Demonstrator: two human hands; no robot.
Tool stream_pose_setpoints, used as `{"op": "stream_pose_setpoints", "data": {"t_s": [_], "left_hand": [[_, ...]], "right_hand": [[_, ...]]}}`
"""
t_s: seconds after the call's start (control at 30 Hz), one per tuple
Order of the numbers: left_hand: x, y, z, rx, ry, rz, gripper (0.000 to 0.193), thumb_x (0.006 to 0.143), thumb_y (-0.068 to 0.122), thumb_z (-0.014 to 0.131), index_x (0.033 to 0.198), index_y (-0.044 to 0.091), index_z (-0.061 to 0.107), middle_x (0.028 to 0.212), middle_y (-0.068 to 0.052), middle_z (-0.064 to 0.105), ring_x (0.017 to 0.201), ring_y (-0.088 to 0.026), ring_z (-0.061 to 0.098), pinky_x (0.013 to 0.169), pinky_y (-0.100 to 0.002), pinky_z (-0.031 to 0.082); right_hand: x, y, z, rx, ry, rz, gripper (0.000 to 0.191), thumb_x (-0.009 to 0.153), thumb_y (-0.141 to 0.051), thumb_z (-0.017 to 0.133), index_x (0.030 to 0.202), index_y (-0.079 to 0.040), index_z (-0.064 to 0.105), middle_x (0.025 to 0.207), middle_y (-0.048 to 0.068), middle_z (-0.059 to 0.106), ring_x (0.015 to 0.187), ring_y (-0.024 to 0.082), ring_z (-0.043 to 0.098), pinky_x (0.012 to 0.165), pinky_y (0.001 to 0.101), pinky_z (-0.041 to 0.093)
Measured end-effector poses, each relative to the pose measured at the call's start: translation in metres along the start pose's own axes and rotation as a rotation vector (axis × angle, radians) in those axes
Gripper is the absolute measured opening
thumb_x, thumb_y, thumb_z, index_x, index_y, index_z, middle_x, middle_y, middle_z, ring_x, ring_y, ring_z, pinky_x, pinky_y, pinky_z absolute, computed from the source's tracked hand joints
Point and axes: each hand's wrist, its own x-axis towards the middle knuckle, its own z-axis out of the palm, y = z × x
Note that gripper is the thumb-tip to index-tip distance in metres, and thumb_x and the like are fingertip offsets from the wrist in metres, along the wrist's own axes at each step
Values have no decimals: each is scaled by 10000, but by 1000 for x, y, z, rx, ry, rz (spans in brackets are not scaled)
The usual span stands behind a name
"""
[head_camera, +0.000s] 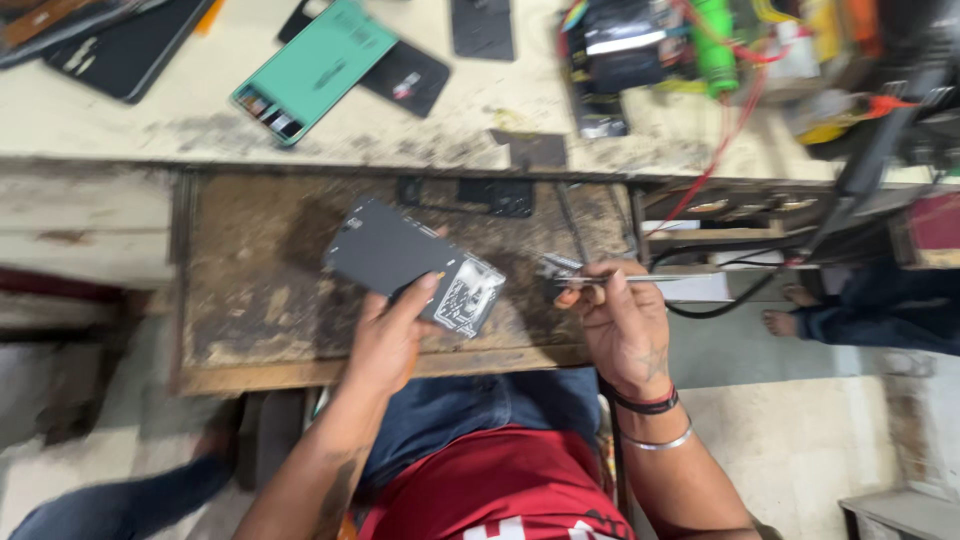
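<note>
Dark grey phone; teal phone; red shirt.

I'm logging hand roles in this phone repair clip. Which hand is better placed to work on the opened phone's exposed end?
Probably the right hand: it already pinches the thin metal tool, tip pointing toward the opened phone. The left hand is occupied gripping and steadying that phone above the wooden drawer.

We saw a dark grey opened phone body, its circuit board exposed at one end, tilted above a worn wooden drawer; thin metal tweezers lay level beside it.
</note>
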Motion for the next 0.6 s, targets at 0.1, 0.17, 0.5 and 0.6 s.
{"op": "stream_pose_setpoints", "data": {"t_s": [0.1, 0.17, 0.5, 0.6], "left_hand": [[1, -3, -2, -5, -28, -30, 512, 963, 83, 615, 1458, 79, 485, 1473, -123, 541, 1016, -154, 701, 659, -352, 685], [1, -5, -5, 138, -25, 11, 538, 942, 55, 638, 1457, 53, 483, 1521, -118, 518, 1041, -160, 679, 684, -334, 634], [-1, -17, -9, 322, -65, 295, 469, 987, 13, 691, 1424, -42, 530, 1586, -164, 502, 1333, -146, 546, 1128, -308, 455], [-4, -13, -9, 367, -58, 286, 430, 987, 41, 678, 1390, -47, 556, 1584, -147, 502, 1306, -139, 562, 1103, -295, 467]], "right_hand": [[-10, 22, 3, -38, -17, 39, 152, 1040, -107, 654, 1145, -1, 624, 1048, 145, 715, 944, 256, 734, 869, 390, 595], [-11, 27, 5, -58, -20, 15, 157, 1002, -30, 701, 1132, -4, 618, 1049, 145, 716, 943, 242, 736, 876, 392, 618], [-1, 28, 35, -770, -1, -321, 168, 928, 43, 795, 1033, -4, 672, 1010, 115, 735, 921, 172, 719, 852, 292, 581], [5, 27, 44, -957, -53, -433, 137, 901, 44, 808, 980, 3, 704, 977, 114, 752, 886, 175, 733, 823, 281, 575]]}}
